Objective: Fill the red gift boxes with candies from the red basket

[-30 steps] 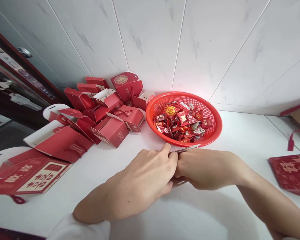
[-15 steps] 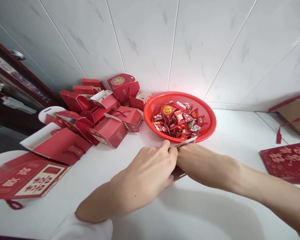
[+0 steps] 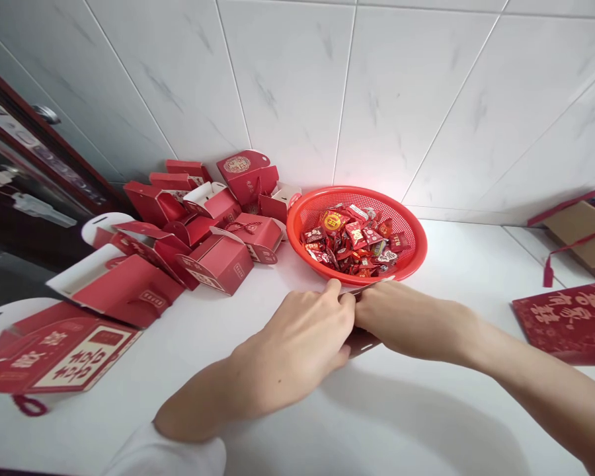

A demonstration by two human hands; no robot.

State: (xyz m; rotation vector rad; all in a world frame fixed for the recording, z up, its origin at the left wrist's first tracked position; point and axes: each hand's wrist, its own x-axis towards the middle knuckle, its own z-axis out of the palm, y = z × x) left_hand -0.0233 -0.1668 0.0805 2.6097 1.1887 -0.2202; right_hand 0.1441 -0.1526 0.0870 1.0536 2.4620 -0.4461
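Carton (image 3: 361, 342), mostly hidden | left hand (image 3: 297, 344): holding | right hand (image 3: 406, 320): touching | basket (image 3: 415, 246): beyond

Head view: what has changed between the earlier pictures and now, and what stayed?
The right hand has a straighter wrist, and its forearm runs flatter across the picture. The whole view has shifted slightly. Nothing was visibly grasped or released: the left hand still holds the mostly hidden red card piece, the right against it. The basket, wrapped sweets and red boxes stayed put.
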